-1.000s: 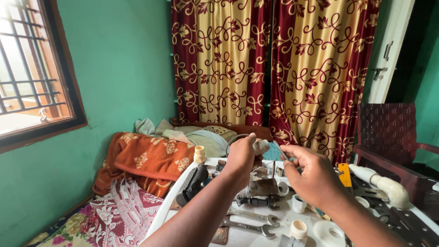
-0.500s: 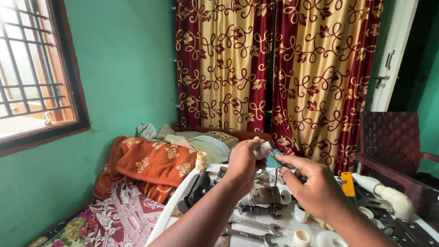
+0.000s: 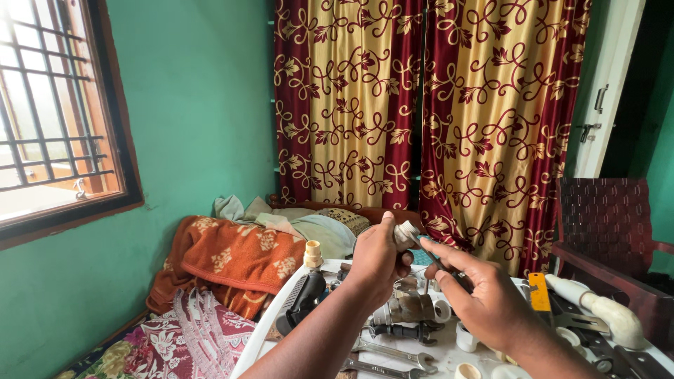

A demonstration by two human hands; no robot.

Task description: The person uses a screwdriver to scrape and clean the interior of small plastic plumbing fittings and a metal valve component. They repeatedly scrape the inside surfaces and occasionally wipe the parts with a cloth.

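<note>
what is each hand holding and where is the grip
Left hand pinches a small whitish pipe fitting at its lower body. Right hand holds a thin tool between its fingers, tip toward the fitting.

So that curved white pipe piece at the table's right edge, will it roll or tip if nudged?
The white pipe piece looks rigid and probably light, like plastic. Its rounded body could rock, though the bend likely stops a full roll. It lies near the table edge, so a push might drop it.

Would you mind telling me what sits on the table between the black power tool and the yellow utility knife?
In the head view, between the black power tool and the yellow utility knife, lie a metal pipe fitting, a wrench and a white pipe coupling.
</note>
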